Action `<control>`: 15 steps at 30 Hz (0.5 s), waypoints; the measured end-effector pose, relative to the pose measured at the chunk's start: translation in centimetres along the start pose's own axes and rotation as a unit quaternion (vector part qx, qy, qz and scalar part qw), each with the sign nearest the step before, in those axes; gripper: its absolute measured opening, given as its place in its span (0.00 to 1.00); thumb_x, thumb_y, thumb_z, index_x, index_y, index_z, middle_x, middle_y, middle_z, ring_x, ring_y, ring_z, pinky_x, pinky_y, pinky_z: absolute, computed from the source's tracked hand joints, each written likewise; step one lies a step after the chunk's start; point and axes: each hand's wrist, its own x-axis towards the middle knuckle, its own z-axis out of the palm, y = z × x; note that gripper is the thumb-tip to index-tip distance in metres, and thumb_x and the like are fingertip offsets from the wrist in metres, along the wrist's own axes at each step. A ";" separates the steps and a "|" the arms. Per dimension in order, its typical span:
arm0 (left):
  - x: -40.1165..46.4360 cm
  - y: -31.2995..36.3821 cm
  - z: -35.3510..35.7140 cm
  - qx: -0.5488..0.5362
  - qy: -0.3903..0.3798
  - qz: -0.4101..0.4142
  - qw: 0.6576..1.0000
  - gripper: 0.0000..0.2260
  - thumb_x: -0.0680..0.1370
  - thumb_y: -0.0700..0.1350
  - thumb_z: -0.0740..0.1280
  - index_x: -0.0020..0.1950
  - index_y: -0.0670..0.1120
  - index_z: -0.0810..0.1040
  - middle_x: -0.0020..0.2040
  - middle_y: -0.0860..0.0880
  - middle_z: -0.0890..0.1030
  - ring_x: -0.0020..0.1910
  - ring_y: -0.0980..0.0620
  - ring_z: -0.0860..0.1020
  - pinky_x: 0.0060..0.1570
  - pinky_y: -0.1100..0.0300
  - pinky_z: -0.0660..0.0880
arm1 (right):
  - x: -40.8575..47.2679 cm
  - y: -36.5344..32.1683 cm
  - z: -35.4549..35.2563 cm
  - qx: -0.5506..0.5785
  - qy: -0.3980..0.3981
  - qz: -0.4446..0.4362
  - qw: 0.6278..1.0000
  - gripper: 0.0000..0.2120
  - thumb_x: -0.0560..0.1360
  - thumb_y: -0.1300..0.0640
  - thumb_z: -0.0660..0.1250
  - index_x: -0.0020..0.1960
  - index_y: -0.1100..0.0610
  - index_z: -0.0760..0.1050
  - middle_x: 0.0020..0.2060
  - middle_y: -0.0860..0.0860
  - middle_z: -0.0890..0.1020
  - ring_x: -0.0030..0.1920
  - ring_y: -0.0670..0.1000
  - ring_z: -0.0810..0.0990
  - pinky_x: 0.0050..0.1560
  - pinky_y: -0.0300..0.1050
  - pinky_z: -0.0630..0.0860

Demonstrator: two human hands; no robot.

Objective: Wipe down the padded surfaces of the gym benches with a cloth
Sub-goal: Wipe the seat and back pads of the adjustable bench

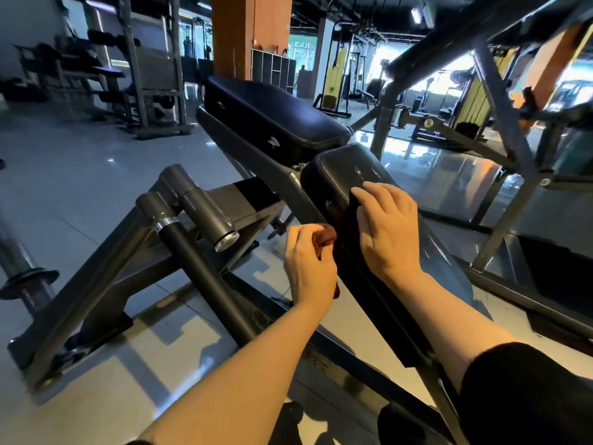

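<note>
A black padded bench runs from the lower right up to the centre, in two parts: a near pad (340, 175) and a far pad (272, 117) beyond it. My left hand (309, 264) is closed on a bunched reddish-brown cloth (325, 237) pressed against the left side of the near pad. Part of the cloth is hidden inside the fist. My right hand (386, 229) rests flat on top of the near pad, fingers spread and curled over its left edge, holding nothing.
A grey steel frame with a black roller bar (205, 271) stands left of the bench. A barbell sleeve (22, 274) sticks in at far left. Angled machine struts (500, 101) cross the upper right. Racks (138, 69) and an orange pillar (250, 36) stand behind on the glossy tiled floor.
</note>
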 end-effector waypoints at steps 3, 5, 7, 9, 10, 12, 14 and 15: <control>2.3 0.8 -0.5 -0.005 0.040 0.016 0.999 0.08 0.75 0.36 0.69 0.51 0.47 0.78 0.53 0.53 0.72 0.49 0.61 0.72 0.48 0.75 0.68 | -0.1 -0.1 0.6 0.001 -0.011 -0.006 1.000 0.17 0.79 0.57 0.56 0.64 0.60 0.76 0.59 0.55 0.79 0.59 0.59 0.75 0.60 0.50 0.66; 3.5 1.5 -0.2 -0.004 0.034 0.059 0.998 0.09 0.75 0.36 0.69 0.54 0.45 0.79 0.54 0.52 0.73 0.51 0.60 0.73 0.51 0.77 0.68 | -0.3 0.1 0.6 0.002 -0.013 0.001 1.000 0.18 0.80 0.56 0.56 0.65 0.60 0.75 0.59 0.55 0.79 0.59 0.59 0.75 0.60 0.51 0.67; 3.6 1.3 -0.2 -0.013 0.020 0.061 0.998 0.09 0.75 0.36 0.70 0.53 0.45 0.79 0.53 0.52 0.74 0.49 0.61 0.74 0.50 0.78 0.68 | -0.5 0.1 0.6 -0.001 -0.020 0.003 1.000 0.19 0.81 0.55 0.55 0.66 0.60 0.74 0.60 0.55 0.79 0.59 0.58 0.75 0.60 0.52 0.68; 3.4 0.2 -0.7 -0.007 -0.006 0.047 0.999 0.06 0.75 0.37 0.70 0.50 0.46 0.79 0.50 0.55 0.73 0.47 0.64 0.73 0.47 0.77 0.69 | -0.4 0.0 0.6 -0.003 -0.023 0.007 1.000 0.19 0.81 0.54 0.55 0.66 0.61 0.74 0.60 0.56 0.79 0.59 0.58 0.75 0.60 0.52 0.69; 3.3 -0.2 -1.0 0.005 -0.016 0.043 0.999 0.05 0.75 0.38 0.70 0.48 0.47 0.79 0.49 0.55 0.73 0.45 0.64 0.73 0.44 0.76 0.69 | -0.4 -0.1 0.6 -0.002 -0.024 0.009 1.000 0.19 0.81 0.54 0.55 0.66 0.61 0.74 0.60 0.56 0.79 0.59 0.58 0.75 0.60 0.52 0.69; 3.7 0.2 -1.3 0.015 -0.016 0.045 0.999 0.03 0.75 0.40 0.69 0.47 0.47 0.79 0.49 0.54 0.73 0.45 0.60 0.73 0.42 0.74 0.68 | -0.5 -0.1 0.5 -0.002 -0.026 0.010 1.000 0.19 0.81 0.54 0.55 0.67 0.61 0.74 0.60 0.57 0.79 0.59 0.58 0.75 0.60 0.51 0.68; 4.4 1.3 -1.2 0.010 -0.007 0.075 0.997 0.05 0.75 0.39 0.69 0.50 0.46 0.79 0.52 0.52 0.74 0.48 0.57 0.74 0.44 0.73 0.70 | -0.5 -0.3 0.4 0.000 -0.029 0.013 0.999 0.19 0.81 0.54 0.55 0.67 0.61 0.74 0.61 0.56 0.79 0.59 0.57 0.74 0.60 0.50 0.68; 4.8 1.7 -1.0 0.005 -0.009 0.095 0.995 0.06 0.75 0.38 0.69 0.51 0.45 0.79 0.53 0.51 0.74 0.49 0.57 0.74 0.45 0.73 0.72 | -0.4 -0.3 0.4 0.002 -0.030 0.014 0.999 0.19 0.81 0.54 0.55 0.67 0.61 0.74 0.61 0.56 0.79 0.59 0.57 0.74 0.60 0.50 0.68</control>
